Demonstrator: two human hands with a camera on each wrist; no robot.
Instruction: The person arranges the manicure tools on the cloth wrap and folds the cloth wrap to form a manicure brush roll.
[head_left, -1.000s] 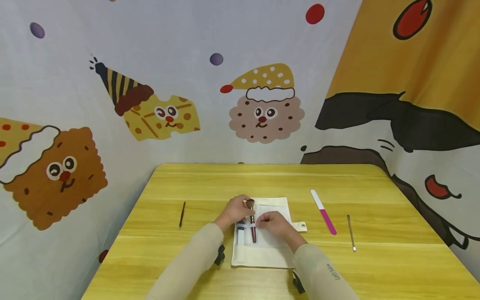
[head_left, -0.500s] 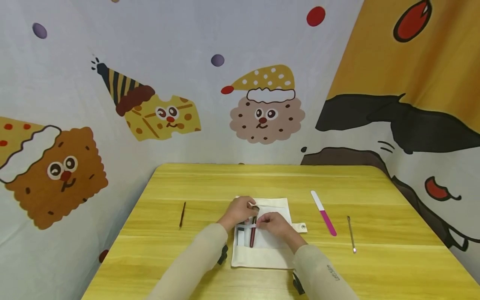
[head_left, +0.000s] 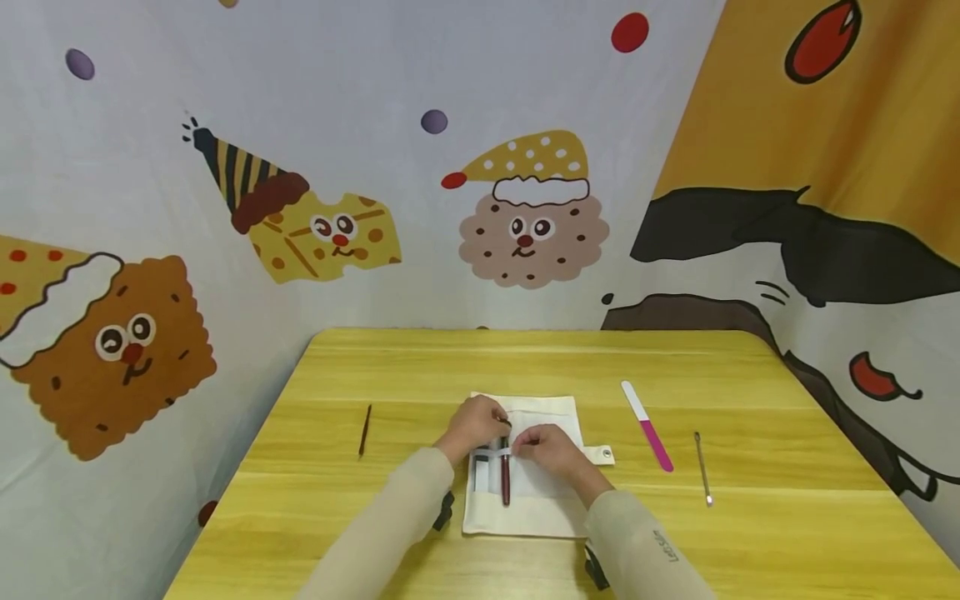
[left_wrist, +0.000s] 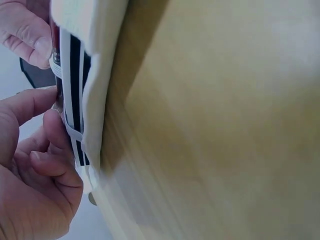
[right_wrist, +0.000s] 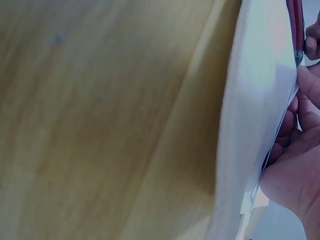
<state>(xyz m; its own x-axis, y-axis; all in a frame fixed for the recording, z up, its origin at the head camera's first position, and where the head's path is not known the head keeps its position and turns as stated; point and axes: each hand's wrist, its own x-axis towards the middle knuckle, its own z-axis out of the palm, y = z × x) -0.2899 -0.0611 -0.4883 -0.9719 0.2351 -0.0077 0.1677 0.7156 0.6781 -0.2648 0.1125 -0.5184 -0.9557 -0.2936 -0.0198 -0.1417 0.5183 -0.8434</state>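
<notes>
A makeup brush (head_left: 506, 483) with a dark red handle lies lengthwise over the opened cream fabric roll case (head_left: 543, 518). My left hand (head_left: 474, 423) pinches it near its bristle end, which the fingers mostly hide. Its handle passes under a white elastic band (head_left: 495, 452), and the handle's tip lies over the case's lower flap. Beside the brush, my right hand (head_left: 553, 448) pinches the band between thumb and forefinger. A flat black-and-white striped tool (left_wrist: 75, 95) sits under the elastic at the left, seen in the left wrist view.
On the wooden table (head_left: 405, 358), a thin brown stick-like tool (head_left: 364, 430) lies left of the case. To the right are a white-and-pink nail file (head_left: 648, 427) and a slim metal tool (head_left: 703, 468). The case's snap strap (head_left: 600, 455) sticks out rightward.
The brush has slid toward me through the elastic band, its handle tip now reaching the lower flap. My left hand has shifted slightly with it; my right hand has stayed at the band.
</notes>
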